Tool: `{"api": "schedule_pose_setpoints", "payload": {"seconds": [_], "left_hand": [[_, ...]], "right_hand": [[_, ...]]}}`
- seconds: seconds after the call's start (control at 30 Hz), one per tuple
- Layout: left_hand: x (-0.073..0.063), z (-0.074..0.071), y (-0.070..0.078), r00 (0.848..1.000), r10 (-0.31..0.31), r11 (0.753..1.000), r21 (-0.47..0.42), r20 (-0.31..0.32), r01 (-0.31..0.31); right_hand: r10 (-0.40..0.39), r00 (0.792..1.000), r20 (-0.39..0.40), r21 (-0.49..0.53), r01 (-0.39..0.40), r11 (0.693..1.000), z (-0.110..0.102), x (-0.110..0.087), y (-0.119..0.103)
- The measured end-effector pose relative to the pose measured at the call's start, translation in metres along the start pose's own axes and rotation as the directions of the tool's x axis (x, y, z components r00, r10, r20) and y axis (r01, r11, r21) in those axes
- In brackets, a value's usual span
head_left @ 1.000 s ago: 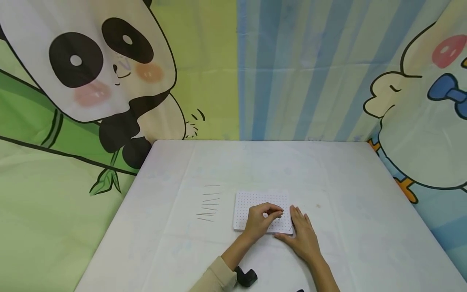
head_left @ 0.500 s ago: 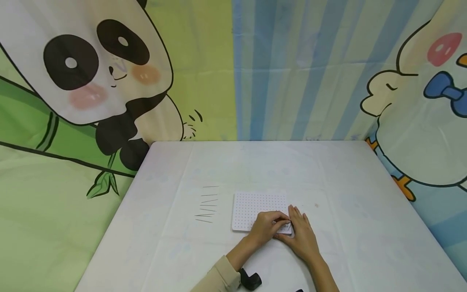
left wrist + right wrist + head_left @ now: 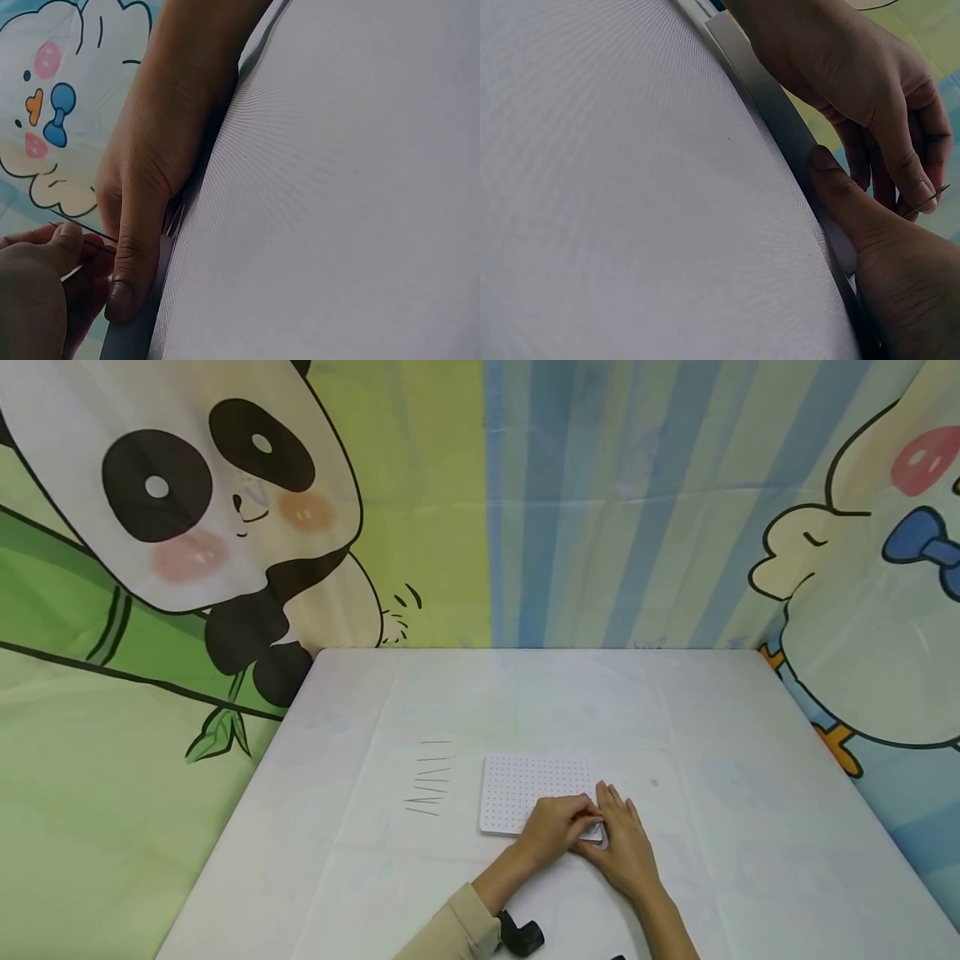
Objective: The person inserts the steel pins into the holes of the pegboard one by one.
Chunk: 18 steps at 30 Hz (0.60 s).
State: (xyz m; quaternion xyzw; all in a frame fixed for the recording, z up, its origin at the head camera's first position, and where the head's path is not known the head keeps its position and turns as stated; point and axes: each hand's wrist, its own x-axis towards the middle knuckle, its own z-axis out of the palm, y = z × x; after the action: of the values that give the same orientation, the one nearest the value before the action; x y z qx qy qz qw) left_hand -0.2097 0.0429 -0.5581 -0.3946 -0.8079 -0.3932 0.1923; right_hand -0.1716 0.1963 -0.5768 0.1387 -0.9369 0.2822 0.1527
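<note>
A white board with a grid of small dots (image 3: 517, 781) lies on the table in the head view. My left hand (image 3: 557, 828) is over its near right corner, pinching a thin needle (image 3: 932, 198) between thumb and fingertips. Along the board's right side rests my right hand (image 3: 621, 843), fingers straight, its thumb (image 3: 844, 191) at the near edge. In the left wrist view, a second thin dark line (image 3: 82, 225) runs beside the pinched needle; what holds it cannot be told. The needle's lower end is hidden by the fingers.
Several loose needles (image 3: 430, 780) lie in a rough column on the white table (image 3: 360, 868), left of the board. A black object (image 3: 522, 937) sits by the left sleeve (image 3: 457, 927). Beyond the table hangs a curtain with cartoon animals (image 3: 585, 510).
My left hand has moved right and slightly nearer, from above the board to its near right corner beside the right hand. The right hand has stayed at the board's side.
</note>
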Motion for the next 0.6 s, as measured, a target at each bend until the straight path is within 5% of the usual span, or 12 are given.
{"api": "schedule_pose_setpoints", "payload": {"seconds": [0.43,0.6], "left_hand": [[-0.005,-0.008,0.003,0.992,-0.068,0.998,0.022,0.106,0.066],[-0.014,-0.033,0.001,0.991,-0.109,0.987,-0.110,0.077,0.117]], "right_hand": [[-0.002,1.000,-0.003,0.011,0.002,1.000,0.001,-0.001,0.000],[0.007,1.000,0.005,0.008,-0.007,1.000,0.000,0.000,-0.001]]}}
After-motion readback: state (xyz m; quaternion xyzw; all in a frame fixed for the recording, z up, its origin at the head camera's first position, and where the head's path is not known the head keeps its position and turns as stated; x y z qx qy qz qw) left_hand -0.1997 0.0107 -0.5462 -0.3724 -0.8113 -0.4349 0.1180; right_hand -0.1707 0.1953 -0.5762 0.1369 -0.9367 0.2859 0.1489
